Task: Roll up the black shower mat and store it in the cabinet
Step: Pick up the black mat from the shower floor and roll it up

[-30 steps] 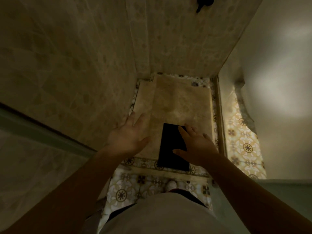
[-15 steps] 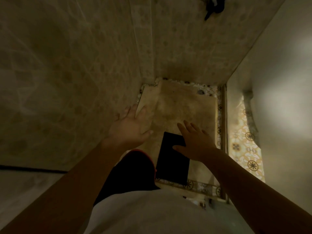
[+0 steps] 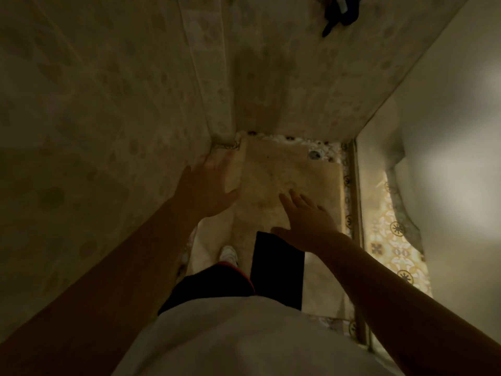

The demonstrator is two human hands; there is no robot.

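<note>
Head view: the black shower mat (image 3: 278, 270) lies flat on the beige shower floor (image 3: 287, 175), just right of the frame's centre, its near end hidden behind the person's white shirt (image 3: 244, 337). The right hand (image 3: 306, 222) hovers over the mat's far right corner, fingers spread apart and holding nothing. The left hand (image 3: 208, 185) reaches toward the tiled wall (image 3: 95, 118) at centre left, palm wide and empty. A white shoe (image 3: 228, 253) stands just beside the mat's left edge.
</note>
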